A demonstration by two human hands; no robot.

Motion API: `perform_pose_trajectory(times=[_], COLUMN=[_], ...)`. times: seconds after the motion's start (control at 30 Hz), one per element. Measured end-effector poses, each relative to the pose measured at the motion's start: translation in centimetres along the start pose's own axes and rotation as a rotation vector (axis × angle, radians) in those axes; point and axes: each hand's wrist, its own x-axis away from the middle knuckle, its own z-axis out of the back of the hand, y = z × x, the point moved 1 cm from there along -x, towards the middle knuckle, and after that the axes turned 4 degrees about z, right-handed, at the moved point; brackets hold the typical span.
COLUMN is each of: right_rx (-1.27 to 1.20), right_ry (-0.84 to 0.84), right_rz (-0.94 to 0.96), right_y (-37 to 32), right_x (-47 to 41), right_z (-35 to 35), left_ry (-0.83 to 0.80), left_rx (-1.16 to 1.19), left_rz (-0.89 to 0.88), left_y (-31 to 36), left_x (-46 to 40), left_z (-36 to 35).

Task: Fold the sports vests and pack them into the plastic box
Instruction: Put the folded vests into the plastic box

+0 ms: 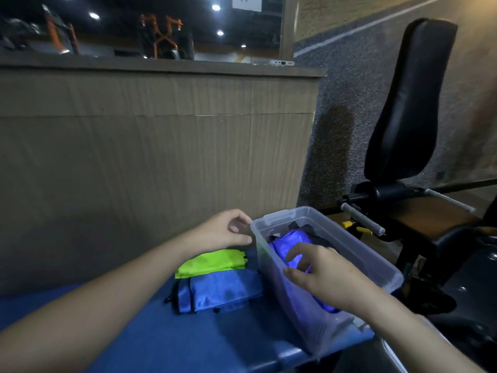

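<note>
A clear plastic box (357, 254) stands on the blue padded surface (188, 340) at the right. Inside it lies a purple-blue vest (291, 243) over some dark fabric. My right hand (322, 275) reaches into the box, its fingers curled on the purple-blue vest. My left hand (228, 230) is at the box's far left corner, fingertips touching the rim, holding nothing. Left of the box, a folded lime-green vest (212, 262) and a folded blue vest (223, 290) lie side by side on the pad.
A brown panelled counter wall (150, 146) rises right behind the pad. To the right stands a black gym machine with a padded backrest (406, 103) and metal pegs (360, 218). The box sits near the pad's right edge.
</note>
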Motion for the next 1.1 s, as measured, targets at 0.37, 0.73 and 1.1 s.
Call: perform_pose_trajectory(times=[0.37, 0.73, 1.1], right_rx=[-0.156, -0.031, 0.058], right_ry=[0.007, 0.001, -0.091], right_rz=[0.077, -0.065, -0.167], right_y=[-4.4, -1.0, 1.2], right_x=[-3.7, -8.9, -12.8], right_z=[-9.8, -17.9, -23.1], left_ry=[0.088, 0.252, 0.164], left_rx=[0.138, -0.107, -0.149], left_rz=[0.254, 0.551, 0.722], left_y=[-11.3, -19.0, -21.3], left_x=[11.0, 11.4, 7.3], left_z=[2.5, -1.4, -4.5])
